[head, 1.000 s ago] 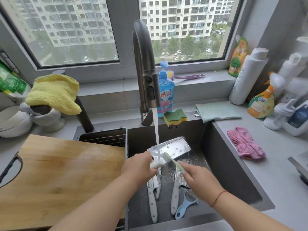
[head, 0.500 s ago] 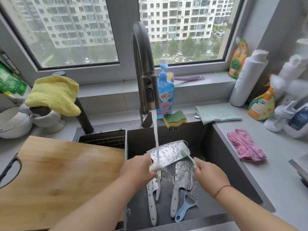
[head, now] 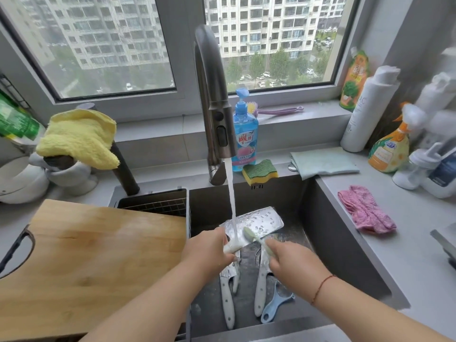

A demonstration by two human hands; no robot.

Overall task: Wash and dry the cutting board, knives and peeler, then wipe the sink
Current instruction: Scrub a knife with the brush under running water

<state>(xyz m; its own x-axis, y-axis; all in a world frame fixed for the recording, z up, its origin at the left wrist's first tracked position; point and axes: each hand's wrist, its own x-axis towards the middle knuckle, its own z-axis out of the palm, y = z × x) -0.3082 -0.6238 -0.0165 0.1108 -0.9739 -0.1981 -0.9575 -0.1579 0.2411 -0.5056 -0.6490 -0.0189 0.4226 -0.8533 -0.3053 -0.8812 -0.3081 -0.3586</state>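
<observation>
The cleaver (head: 256,222) is held over the sink (head: 328,245), under the tap stream (head: 231,206), its handle gripped by the left hand (head: 209,253). A pale green brush (head: 256,239) is pinched in the right hand (head: 293,262), bristles on the wet blade. Step in hand: knife washing (early in the task, prob.). Other knives (head: 228,297) & the peeler (head: 274,304) lie below, unwashed as yet; cutting board (head: 98,255) sits left. Next, blade to be flipped w/ care, edge kept away.

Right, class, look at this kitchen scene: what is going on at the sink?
A person is washing a cleaver under the running tap. The left hand grips its handle, while the right hand scrubs the blade with a pale green brush. More knives and a blue peeler lie in the sink. The wooden cutting board rests to the left.
</observation>
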